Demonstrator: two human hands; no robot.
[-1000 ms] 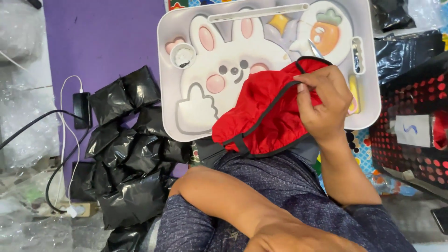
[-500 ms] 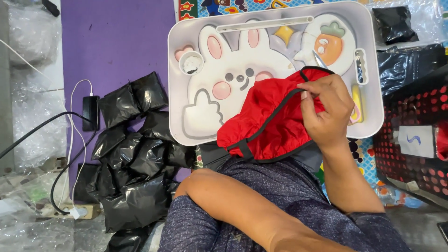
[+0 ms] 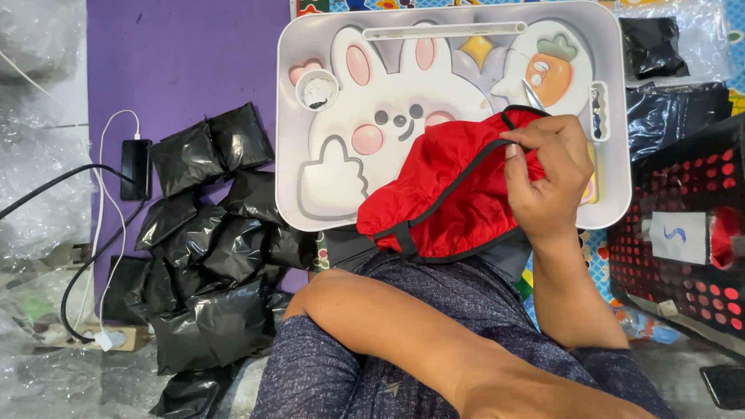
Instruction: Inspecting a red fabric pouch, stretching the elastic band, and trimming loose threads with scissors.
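Observation:
A red cloth garment (image 3: 450,194) with black trim lies crumpled over the near right part of a white lap tray (image 3: 285,116) printed with a rabbit and a carrot. My right hand (image 3: 547,182) rests on the garment, fingers pinched on its black edge band. A thin metal blade tip (image 3: 531,93) pokes out just beyond the fingers; what it belongs to is hidden. My left forearm (image 3: 388,334) crosses the bottom of the view over my dark blue lap, and its hand is out of frame.
A small white cup (image 3: 317,90) sits in the tray's left corner. Several black plastic packets (image 3: 209,256) are piled on the floor to the left, beside a charger (image 3: 136,167) with cables on a purple mat (image 3: 186,62). A black perforated crate (image 3: 691,233) stands at the right.
My right hand keeps its pinch on the black trim with only tiny finger shifts. The view has moved slightly; the garment and tray stay put.

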